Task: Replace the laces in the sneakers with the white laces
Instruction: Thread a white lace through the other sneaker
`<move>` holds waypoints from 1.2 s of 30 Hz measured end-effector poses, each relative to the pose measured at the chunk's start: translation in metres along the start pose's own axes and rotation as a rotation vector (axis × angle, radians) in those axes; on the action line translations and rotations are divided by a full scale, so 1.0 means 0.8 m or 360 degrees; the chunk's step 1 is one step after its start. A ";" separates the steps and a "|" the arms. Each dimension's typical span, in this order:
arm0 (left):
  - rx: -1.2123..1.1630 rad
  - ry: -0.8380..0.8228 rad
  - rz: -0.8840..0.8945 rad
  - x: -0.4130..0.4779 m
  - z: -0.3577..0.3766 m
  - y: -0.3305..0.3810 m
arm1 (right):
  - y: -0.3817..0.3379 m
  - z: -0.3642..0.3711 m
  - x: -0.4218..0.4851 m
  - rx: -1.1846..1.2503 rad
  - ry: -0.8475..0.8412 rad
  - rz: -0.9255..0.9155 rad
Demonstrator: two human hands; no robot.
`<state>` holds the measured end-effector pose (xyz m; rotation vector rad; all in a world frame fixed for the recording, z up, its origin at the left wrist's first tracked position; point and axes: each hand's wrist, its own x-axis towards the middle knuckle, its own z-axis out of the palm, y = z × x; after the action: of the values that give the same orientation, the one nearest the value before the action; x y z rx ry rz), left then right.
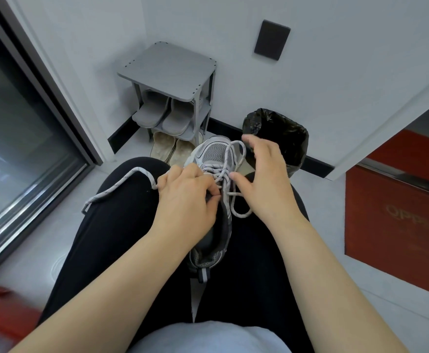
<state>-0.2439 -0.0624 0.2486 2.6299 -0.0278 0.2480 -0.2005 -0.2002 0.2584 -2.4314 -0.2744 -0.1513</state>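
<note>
White cord flecked with dark specks, the lace point(122, 186) is crossing loosely through the eyelets of a grey-and-white sneaker point(214, 151). The sneaker is lying along the middle of the lap, its toe pointing away toward the knees. One long end of the lace is trailing over the left thigh toward the lap's left edge, and a slack loop is hanging off the sneaker's right side.

The left hand point(185, 200) is curling its fingers over the sneaker's edge by the upper eyelets, pinching it there. The right hand point(264, 179) is hovering above the toe, fingers spread and holding nothing.

Whether this lace is going in or coming out is unclear. Either way, the step probably calls for steadying the sneaker with the left hand. The right should be working one crossing at a time, drawing slack evenly so no end snags.
</note>
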 end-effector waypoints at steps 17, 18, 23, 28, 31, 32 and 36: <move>-0.0435 -0.0057 -0.0172 -0.008 -0.027 -0.014 | -0.022 -0.009 -0.007 0.0172 -0.0586 0.0124; -0.0462 -0.0039 -0.0182 -0.009 -0.031 -0.016 | -0.021 -0.011 -0.008 0.0184 -0.0591 0.0114; -0.1205 0.0140 -0.0437 -0.010 -0.055 -0.026 | -0.002 -0.024 -0.008 0.0240 -0.0507 0.0133; -0.2065 -0.0010 -0.0510 -0.004 -0.057 -0.003 | -0.002 -0.018 -0.020 0.0296 -0.0369 0.0059; -0.1300 -0.0271 -0.0410 0.004 -0.041 0.000 | 0.000 -0.014 -0.026 0.0350 -0.0316 0.0075; -0.0944 -0.0341 -0.0326 0.008 -0.040 0.000 | 0.001 -0.014 -0.027 0.0352 -0.0301 0.0085; -0.0008 -0.0528 0.0015 0.014 -0.055 0.000 | 0.002 -0.014 -0.028 0.0369 -0.0233 0.0096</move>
<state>-0.2403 -0.0410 0.2890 2.6371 -0.1516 -0.1872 -0.2225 -0.2120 0.2616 -2.2200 -0.2677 0.0819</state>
